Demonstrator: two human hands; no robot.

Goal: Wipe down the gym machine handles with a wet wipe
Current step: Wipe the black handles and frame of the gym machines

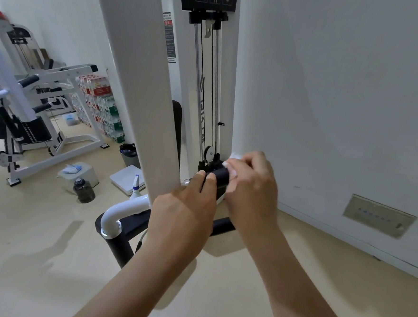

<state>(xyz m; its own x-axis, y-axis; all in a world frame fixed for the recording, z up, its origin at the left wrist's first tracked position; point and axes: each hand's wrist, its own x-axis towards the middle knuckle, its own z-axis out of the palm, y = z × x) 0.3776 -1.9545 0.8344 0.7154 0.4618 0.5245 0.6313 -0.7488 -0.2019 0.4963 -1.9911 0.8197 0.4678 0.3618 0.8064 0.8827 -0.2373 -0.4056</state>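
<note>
My left hand grips the black handle, right hand clamps the wet wipe round its end; wiping underway, likely unfinished.

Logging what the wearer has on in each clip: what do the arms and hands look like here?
No sleeves show; both arms are bare to the picture's edge. The left hand and right hand are ungloved, with no watch, ring or band visible.

Blk handle, wht wipe, wht machine frame, beige floor, red & grn bottle packs
</note>
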